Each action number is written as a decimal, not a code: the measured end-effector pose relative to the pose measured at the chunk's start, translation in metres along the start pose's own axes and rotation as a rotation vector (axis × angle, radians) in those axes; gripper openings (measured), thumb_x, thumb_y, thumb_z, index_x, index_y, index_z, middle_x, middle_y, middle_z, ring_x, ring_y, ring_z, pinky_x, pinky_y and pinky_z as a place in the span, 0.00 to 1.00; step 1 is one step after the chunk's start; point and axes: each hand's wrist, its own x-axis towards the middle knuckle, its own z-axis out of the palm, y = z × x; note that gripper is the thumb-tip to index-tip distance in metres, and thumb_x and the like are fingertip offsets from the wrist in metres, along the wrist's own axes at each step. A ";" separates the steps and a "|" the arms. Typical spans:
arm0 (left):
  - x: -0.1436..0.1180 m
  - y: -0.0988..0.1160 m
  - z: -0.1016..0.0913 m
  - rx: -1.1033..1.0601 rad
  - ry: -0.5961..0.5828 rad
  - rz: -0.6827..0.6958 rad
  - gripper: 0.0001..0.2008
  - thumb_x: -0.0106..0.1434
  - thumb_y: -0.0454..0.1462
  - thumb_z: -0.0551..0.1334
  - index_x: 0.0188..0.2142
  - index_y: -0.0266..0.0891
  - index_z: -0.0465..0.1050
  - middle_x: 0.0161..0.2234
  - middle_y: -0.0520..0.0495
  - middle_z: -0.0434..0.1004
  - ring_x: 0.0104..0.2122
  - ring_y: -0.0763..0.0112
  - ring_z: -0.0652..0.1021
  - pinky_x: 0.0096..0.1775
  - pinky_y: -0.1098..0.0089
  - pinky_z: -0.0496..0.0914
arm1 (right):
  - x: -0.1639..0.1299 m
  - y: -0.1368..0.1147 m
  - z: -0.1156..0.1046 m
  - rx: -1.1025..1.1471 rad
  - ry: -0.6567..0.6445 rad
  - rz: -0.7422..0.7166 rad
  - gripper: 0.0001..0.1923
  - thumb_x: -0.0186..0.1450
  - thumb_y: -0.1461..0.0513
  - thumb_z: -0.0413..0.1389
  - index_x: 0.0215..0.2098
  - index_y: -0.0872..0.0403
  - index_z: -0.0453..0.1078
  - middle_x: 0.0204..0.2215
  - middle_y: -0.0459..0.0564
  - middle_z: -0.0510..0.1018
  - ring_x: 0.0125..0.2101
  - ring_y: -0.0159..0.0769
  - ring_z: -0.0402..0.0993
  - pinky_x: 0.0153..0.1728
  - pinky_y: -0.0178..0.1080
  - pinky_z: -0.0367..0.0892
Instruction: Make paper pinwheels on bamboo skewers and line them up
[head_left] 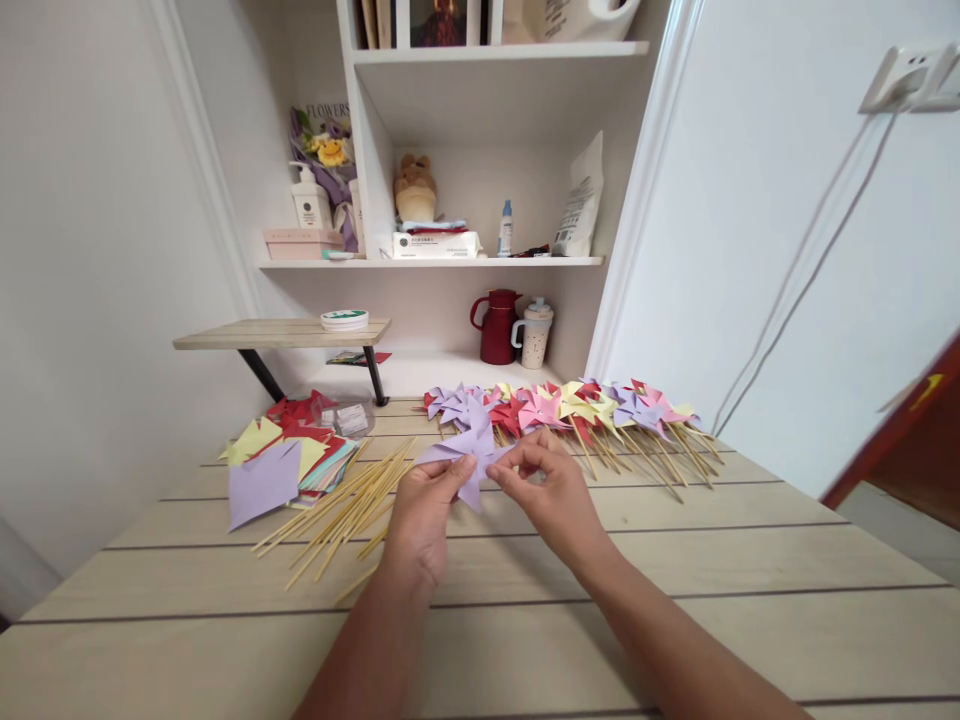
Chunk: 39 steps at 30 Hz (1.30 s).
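A light purple paper pinwheel point(475, 442) is held up over the table between my two hands, its blades folded toward the middle. My left hand point(431, 500) grips its left side, with the thumb near the centre. On the right, the fingers of my right hand point(544, 485) pinch the tip of a blade. No stick shows behind this pinwheel. Loose wooden sticks point(352, 510) lie to the left of my left hand. Beyond my right hand lies a row of finished-looking pinwheels point(540, 408) on sticks, in purple, red, pink and yellow.
At the left lie a purple paper sheet point(264, 482), more coloured paper and a clear plastic box point(351, 418). A small raised shelf point(281, 334) on black legs stands behind them. A red jug point(498, 328) and a cup point(535, 335) stand at the back.
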 end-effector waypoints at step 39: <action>-0.002 -0.008 -0.002 1.166 0.050 1.116 0.08 0.65 0.31 0.62 0.34 0.45 0.80 0.33 0.54 0.83 0.35 0.66 0.79 0.48 0.59 0.59 | 0.000 0.001 -0.011 -0.517 0.027 -0.354 0.09 0.58 0.68 0.62 0.33 0.48 0.78 0.61 0.53 0.68 0.62 0.55 0.60 0.57 0.59 0.56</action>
